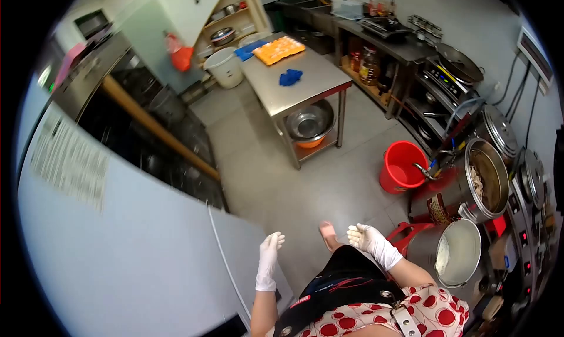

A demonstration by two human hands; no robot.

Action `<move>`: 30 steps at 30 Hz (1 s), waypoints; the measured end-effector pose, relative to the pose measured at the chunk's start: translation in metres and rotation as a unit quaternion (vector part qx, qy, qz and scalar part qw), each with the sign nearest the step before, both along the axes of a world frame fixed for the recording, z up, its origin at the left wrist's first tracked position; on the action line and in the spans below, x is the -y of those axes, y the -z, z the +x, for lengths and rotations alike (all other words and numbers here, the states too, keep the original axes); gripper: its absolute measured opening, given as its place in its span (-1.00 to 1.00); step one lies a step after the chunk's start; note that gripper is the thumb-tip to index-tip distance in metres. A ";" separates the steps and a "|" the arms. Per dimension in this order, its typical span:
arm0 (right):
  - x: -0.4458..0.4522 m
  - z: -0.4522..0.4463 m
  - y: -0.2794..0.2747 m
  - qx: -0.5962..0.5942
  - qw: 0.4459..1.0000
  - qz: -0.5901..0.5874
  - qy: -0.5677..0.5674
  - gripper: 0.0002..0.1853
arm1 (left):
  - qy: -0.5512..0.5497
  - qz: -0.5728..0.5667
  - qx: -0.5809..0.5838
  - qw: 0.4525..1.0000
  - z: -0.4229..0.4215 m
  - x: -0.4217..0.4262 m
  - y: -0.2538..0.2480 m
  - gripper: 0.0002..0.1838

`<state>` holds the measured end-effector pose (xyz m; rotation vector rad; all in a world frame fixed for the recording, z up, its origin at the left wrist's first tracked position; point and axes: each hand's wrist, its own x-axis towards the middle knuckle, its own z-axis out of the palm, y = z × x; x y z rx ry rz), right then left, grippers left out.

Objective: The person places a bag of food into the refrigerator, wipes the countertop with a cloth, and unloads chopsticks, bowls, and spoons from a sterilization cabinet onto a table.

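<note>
Table point(320, 81) ahead; nearer than it, left hand point(269, 255) loosely curled, partly open, right hand point(371, 241) half open, both seemingly empty (gloved). Best held clear of pot point(468, 258).

The big round pot point(468, 256) stands open at the near right, pale inside, with some white stuff point(443, 255) in it. The red bucket point(395, 177) sits on the floor point(346, 178) farther away, open on top.
</note>
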<state>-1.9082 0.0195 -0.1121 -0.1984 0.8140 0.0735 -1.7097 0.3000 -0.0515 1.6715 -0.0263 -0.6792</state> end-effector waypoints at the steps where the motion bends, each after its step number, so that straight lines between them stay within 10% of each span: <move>1: 0.011 0.021 0.003 -0.026 1.000 -0.004 0.008 -0.67 | 0.017 0.000 0.007 1.000 0.021 0.018 -0.004 -0.60; 12: 0.148 0.318 0.018 0.039 0.986 -0.157 -0.048 -0.67 | -0.019 0.008 0.009 1.000 0.281 0.111 -0.004 -0.59; 18: 0.234 0.456 0.017 -0.062 0.947 -0.296 0.108 -0.64 | 0.009 0.036 -0.008 0.999 0.418 0.173 0.019 -0.62; 25: 0.300 0.540 0.065 -0.148 0.934 -0.233 0.227 0.07 | 0.095 0.049 0.037 0.994 0.604 0.311 0.055 -0.43; 30: 0.312 0.604 0.058 -0.223 0.893 -0.242 0.306 -0.06 | 0.145 0.049 -0.001 0.988 0.708 0.396 0.099 -0.25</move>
